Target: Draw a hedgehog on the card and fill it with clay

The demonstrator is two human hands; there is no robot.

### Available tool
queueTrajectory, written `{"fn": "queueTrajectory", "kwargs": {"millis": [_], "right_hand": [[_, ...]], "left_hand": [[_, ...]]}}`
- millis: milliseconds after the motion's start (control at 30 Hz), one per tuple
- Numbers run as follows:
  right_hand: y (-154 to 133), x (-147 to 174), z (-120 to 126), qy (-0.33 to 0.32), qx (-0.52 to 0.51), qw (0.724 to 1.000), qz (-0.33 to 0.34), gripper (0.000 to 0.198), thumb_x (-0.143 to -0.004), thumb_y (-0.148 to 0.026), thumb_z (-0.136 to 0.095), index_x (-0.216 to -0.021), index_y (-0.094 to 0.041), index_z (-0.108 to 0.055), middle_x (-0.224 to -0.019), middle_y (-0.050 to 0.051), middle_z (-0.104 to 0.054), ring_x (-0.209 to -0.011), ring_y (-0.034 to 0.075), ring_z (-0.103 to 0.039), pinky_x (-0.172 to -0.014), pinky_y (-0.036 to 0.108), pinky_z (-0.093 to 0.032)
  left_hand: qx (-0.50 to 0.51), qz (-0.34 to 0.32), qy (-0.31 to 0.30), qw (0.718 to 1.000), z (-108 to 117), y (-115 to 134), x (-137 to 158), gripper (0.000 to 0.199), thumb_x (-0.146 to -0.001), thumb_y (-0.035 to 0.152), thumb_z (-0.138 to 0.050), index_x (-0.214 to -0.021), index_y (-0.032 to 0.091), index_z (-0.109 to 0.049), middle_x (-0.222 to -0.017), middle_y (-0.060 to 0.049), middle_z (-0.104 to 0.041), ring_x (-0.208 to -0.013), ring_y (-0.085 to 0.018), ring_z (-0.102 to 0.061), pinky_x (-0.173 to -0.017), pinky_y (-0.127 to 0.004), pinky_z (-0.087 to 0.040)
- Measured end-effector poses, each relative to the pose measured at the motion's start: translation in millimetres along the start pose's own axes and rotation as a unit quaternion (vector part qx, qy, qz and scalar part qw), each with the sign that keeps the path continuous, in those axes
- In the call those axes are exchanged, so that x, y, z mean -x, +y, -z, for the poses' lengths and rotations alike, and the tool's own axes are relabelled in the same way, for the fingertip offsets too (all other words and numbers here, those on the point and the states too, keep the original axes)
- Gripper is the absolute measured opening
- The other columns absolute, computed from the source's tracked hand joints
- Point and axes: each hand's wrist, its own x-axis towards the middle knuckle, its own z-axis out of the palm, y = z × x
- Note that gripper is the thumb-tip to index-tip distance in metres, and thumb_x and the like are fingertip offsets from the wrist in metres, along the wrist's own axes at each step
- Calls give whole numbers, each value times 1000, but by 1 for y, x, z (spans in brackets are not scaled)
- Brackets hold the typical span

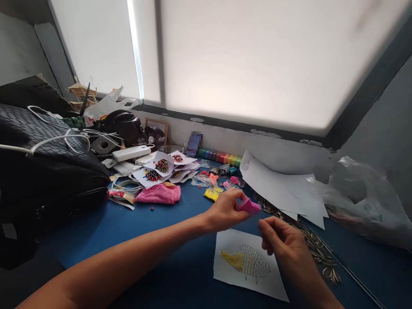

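Observation:
My left hand (227, 209) is closed round a piece of bright pink modelling clay (250, 207), which sticks out past the thumb and fingers. Close beside it, my right hand (281, 240) has its thumb and fingertips pinched together; anything between them is too small to make out. Below both hands lies a white sheet of paper (227, 270) with a pencil drawing of a hedgehog (255, 262). Yellow clay (233, 259) covers the hedgehog's head and pointed snout, while the body shows only pencil marks.
Sunflower seeds (317, 249) and a thin metal rod (354, 277) lie to the right, by white paper sheets (277, 182) and a plastic bag (370, 201). Behind are clay packets (212, 194), finished hedgehog pictures (152, 175), a pink cloth (159, 194) and a black bag (58, 180).

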Motion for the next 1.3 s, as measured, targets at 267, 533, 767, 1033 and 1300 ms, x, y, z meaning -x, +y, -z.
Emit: {"fn": "queueTrajectory", "kwargs": {"millis": [267,533,767,1033,1300], "right_hand": [[9,-3,-1,8,14,1000,7,50,-76,-67,-60,-93,-19,-59,-74,3,-64,-65,16,-58,-61,29,-50],[14,-7,2,11,6,1000,-7,50,-76,-67,-59,-88,-18,-59,-73,5,-64,-64,17,-58,-60,30,-50],[9,-4,-2,-3,-9,1000,-11,54,-76,-69,-58,-90,-17,-60,-75,5,-65,-67,17,-61,-63,30,-52],[13,-7,2,-6,-34,999,-18,47,-78,-63,-60,-89,-17,-63,-77,5,-64,-65,15,-58,-60,29,-51],[13,-6,1,-10,-35,999,-25,48,-76,-63,-64,-89,-17,-64,-70,4,-63,-60,15,-56,-57,29,-50]], "left_hand": [[-161,-180,-137,961,-6,9,17,75,-70,7,-54,-142,16,-37,-138,-15,-39,-122,-24,-48,-100,-36,-44],[-225,-192,-126,947,-9,1,16,61,-83,3,-40,-143,14,-36,-151,-17,-27,-139,-24,-34,-108,-36,-39],[-225,-175,-129,950,-5,7,14,37,-94,21,-46,-131,19,-51,-141,-14,-44,-116,-21,-57,-96,-33,-48],[-195,-139,-153,959,-2,15,18,61,-77,12,-53,-138,15,-45,-152,-16,-30,-138,-26,-37,-106,-35,-42],[-221,-98,-211,947,-2,15,17,70,-78,6,-46,-146,11,-31,-156,-20,-19,-145,-28,-22,-111,-44,-34]]}}
